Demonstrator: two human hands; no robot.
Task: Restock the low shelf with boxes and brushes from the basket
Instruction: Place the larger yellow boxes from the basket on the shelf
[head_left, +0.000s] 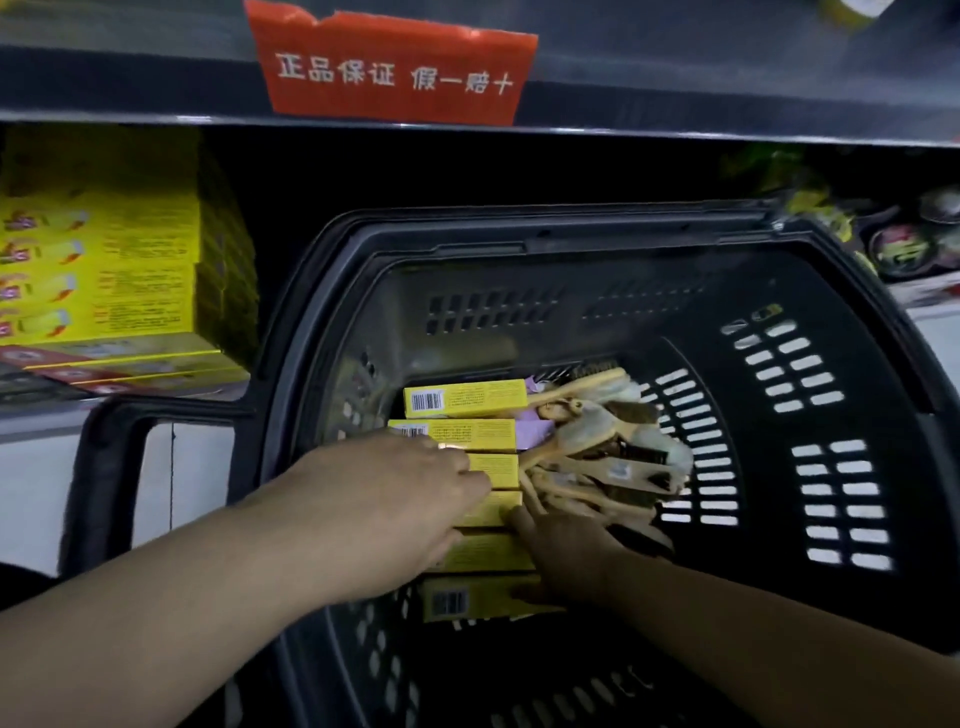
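Your left hand (395, 499): fingers curled onto yellow boxes (467, 397) in black basket (753, 291). Your right hand (566, 556): against boxes, beside wooden brushes (597, 457); grip indeterminable.

Bare left hand (395, 483), bare right hand (566, 556)

The basket (779, 291) is black moulded plastic, smooth with a dull sheen. Against its left wall the yellow boxes (467, 397) are glossy printed card; the brushes (587, 457) have pale wooden handles, seemingly film-wrapped.
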